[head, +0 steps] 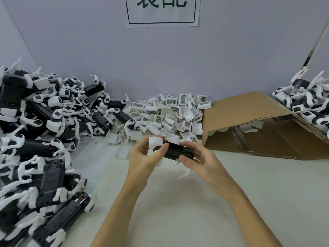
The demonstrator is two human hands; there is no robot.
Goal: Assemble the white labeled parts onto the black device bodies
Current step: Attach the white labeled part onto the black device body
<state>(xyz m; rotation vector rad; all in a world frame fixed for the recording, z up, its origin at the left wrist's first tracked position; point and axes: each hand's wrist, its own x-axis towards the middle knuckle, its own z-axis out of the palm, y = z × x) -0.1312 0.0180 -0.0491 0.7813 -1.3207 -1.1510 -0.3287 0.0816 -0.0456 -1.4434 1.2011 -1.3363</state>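
Both hands up over the bench [178, 202]: left hand [142, 157] pinches the white labeled part [155, 142] onto the black device body [175, 152], right hand [197, 160] grips its other end. Skewed pressure could jam the fit.

A factory assembly bench: a white worktable [178, 202] against a plain partition wall, a printed Chinese sign [162, 11] at 12 o'clock, bulk heaps of black device bodies [35, 136] at 9 o'clock, loose white labeled parts [167, 113] near 12, a torn cardboard box [249, 122] at 2 o'clock.
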